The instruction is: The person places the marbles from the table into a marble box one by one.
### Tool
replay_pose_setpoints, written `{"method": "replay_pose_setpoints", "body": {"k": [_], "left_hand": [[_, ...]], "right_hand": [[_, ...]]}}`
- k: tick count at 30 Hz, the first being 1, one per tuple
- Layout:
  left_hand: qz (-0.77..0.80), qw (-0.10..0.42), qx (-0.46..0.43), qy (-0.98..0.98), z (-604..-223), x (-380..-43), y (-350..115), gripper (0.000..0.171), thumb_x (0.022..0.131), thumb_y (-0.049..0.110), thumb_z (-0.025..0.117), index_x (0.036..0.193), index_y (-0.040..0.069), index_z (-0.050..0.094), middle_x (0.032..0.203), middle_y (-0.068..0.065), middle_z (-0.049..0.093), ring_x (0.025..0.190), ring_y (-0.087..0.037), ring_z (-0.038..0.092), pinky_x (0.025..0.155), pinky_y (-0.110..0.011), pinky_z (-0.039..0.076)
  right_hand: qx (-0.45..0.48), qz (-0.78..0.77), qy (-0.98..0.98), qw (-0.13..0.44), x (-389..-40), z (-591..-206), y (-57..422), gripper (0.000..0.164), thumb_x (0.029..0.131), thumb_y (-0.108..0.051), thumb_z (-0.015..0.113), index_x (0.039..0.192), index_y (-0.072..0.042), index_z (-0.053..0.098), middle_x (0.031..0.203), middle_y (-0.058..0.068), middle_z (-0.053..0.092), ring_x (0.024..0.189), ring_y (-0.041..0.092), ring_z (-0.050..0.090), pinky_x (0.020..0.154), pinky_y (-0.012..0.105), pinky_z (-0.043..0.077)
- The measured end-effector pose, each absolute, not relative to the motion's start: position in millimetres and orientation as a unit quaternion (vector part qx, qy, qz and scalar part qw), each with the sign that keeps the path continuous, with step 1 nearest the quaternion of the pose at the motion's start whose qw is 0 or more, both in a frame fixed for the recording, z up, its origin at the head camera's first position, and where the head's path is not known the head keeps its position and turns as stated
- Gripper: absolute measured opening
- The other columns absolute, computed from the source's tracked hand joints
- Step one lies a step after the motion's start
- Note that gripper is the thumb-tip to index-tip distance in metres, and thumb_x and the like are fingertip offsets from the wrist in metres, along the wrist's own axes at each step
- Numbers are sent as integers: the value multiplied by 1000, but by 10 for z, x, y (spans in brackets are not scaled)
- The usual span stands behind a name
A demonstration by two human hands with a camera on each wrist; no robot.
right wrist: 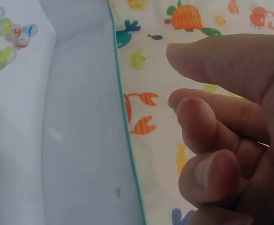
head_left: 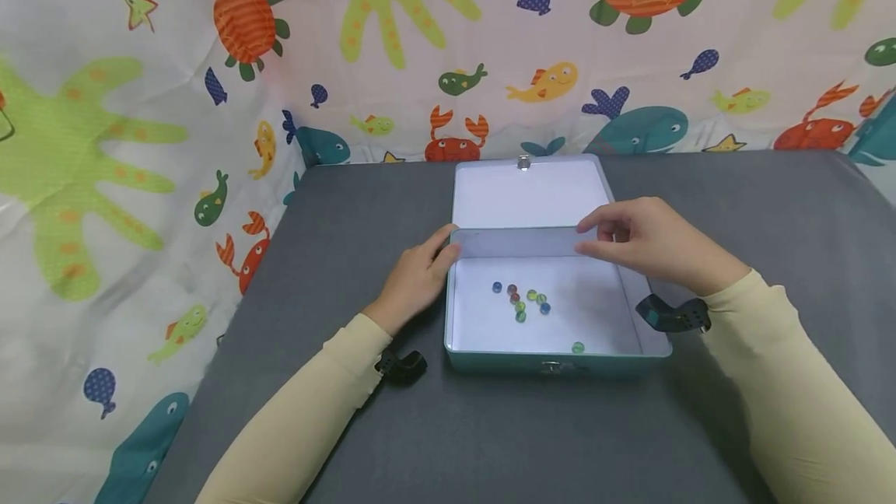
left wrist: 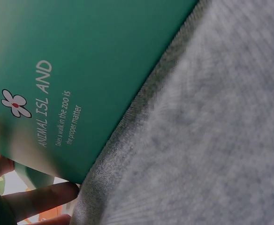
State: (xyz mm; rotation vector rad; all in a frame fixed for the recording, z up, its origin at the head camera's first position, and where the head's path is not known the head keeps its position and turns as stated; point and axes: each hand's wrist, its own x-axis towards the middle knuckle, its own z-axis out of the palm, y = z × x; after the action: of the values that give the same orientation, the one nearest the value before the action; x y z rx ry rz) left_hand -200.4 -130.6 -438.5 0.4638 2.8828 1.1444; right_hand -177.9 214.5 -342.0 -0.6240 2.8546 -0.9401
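A shallow green tin box (head_left: pixel 553 365) with a white inside stands on the table, its lid (head_left: pixel 528 193) swung back behind it. Several coloured glass marbles (head_left: pixel 520 306) lie on its floor, mostly grouped left of the middle, while one green marble (head_left: pixel 577 348) sits by the front wall. My left hand (head_left: pixel 418 274) holds the box at its back left corner; printed words show on the box's green side (left wrist: pixel 80 84) in the left wrist view. Above the back right part of the box hovers my right hand (head_left: pixel 647 243), thumb and fingertips apart with nothing visible between them.
A grey cloth (head_left: pixel 378 216) covers the table. Behind and to the left hangs a white curtain (head_left: pixel 399 92) printed with sea animals. Black straps with cameras sit on both wrists, the right camera (head_left: pixel 673 314) being close to the box's right rim.
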Motion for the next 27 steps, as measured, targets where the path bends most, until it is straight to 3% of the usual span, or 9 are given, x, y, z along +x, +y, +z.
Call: {"method": "replay_pose_setpoints", "body": {"k": [12, 19, 27], "left_hand": [[362, 3, 146, 921, -4391, -2012, -1303, 61, 108, 59, 37, 160, 28, 47, 147, -8, 63, 132, -28, 62, 110, -53, 47], [362, 1, 148, 920, -4382, -2009, -1307, 59, 109, 58, 37, 159, 28, 47, 147, -7, 63, 131, -26, 63, 110, -52, 48], [362, 7, 148, 920, -4370, -1999, -1291, 60, 109, 58, 36, 160, 27, 46, 150, -4, 61, 134, -23, 61, 114, -51, 46]], "right_hand": [[-160, -297, 941, 40, -1666, -3490, 2369, 28, 99, -29, 76, 119, -9, 79, 83, 5, 66, 75, 21, 55, 59, 28, 46], [-139, -290, 946, 31, -1605, -3526, 2521, 26, 100, -28, 74, 117, -10, 80, 96, 5, 76, 84, 21, 61, 67, 27, 52], [-128, -285, 949, 28, -1505, -3597, 2766, 40, 103, -38, 69, 122, -5, 77, 108, 10, 77, 87, 24, 62, 68, 27, 54]]}}
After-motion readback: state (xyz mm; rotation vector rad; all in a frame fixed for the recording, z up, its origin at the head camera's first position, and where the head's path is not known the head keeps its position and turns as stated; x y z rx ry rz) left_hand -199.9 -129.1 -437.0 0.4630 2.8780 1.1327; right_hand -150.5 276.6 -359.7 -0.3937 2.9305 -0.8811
